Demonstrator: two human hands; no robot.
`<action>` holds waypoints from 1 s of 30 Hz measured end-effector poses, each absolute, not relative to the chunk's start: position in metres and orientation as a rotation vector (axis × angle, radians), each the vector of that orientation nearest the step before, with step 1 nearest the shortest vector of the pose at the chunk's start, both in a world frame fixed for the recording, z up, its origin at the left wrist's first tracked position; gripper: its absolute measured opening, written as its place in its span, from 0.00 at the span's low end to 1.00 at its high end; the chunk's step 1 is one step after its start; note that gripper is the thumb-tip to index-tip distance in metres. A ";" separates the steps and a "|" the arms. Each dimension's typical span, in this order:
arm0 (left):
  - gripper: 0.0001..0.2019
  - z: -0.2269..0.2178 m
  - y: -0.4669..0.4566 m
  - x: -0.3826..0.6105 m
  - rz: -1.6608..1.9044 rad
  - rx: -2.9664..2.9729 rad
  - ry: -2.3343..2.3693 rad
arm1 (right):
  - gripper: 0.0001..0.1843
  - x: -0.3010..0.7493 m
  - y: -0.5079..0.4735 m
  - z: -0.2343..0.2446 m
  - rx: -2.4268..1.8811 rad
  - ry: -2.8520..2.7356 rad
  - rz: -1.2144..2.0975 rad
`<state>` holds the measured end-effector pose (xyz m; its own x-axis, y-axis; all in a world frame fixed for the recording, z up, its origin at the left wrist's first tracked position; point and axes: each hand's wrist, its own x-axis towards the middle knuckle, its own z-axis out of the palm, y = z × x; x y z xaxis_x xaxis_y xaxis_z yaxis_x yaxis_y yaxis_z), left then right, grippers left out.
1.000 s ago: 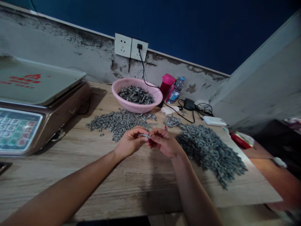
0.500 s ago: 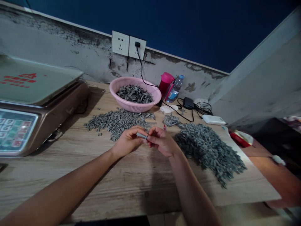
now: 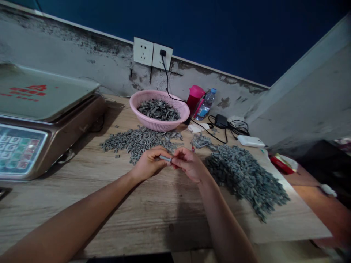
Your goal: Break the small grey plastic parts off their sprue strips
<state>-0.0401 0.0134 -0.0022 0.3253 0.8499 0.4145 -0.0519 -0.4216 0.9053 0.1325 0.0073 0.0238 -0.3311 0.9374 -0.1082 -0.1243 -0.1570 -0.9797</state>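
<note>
My left hand (image 3: 150,162) is closed on a small grey rubber-like strip (image 3: 165,158), pinched between thumb and fingers. My right hand (image 3: 188,163) meets it from the other side, thumb and fingertips closed on the strip's right end. A small red-tipped tool (image 3: 193,149) shows just above the right hand; whether that hand holds it I cannot tell. Behind the left hand spreads a heap of small grey pieces (image 3: 137,140). To the right of my right hand lies a larger pile of grey strip pieces (image 3: 246,175).
A pink basket (image 3: 160,126) of grey scraps stands at the back. Beside it are a pink-lidded cup (image 3: 195,96), a water bottle (image 3: 206,104), a black adapter (image 3: 221,121) with cables and a white box (image 3: 251,141). A weighing scale (image 3: 63,128) fills the left.
The view has shifted slightly, so the table things sit a little further right. Both hands keep the strip between them in nearly the same place.
</note>
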 end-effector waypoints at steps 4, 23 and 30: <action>0.05 -0.004 0.012 -0.039 1.266 1.671 0.711 | 0.19 0.133 0.007 0.025 -1.029 -1.225 1.656; 0.02 -0.006 0.006 -0.036 1.424 2.410 1.131 | 0.06 0.114 -0.002 0.016 -1.417 -1.754 0.734; 0.03 -0.002 0.005 -0.037 1.347 2.453 1.209 | 0.05 0.107 -0.007 0.016 -1.385 -1.948 0.351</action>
